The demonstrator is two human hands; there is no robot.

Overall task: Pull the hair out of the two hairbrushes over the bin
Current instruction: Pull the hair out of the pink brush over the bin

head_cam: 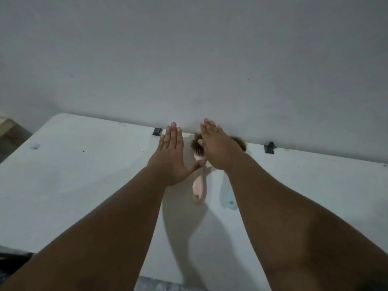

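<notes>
Pink hairbrush (pixel 199 186) lay near the far edge of the tabletop (pixel 84 175), hair-clogged head partly under the right hand (pixel 218 148), pale blue hairbrush (pixel 226 195) beside it, left hand (pixel 170 156) alongside, both hands flat, fingers straight, holding nothing.

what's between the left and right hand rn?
In the head view, the pink hairbrush lies on the table between the left hand and right hand; its head, matted with hair, is partly hidden by the right hand.
</notes>
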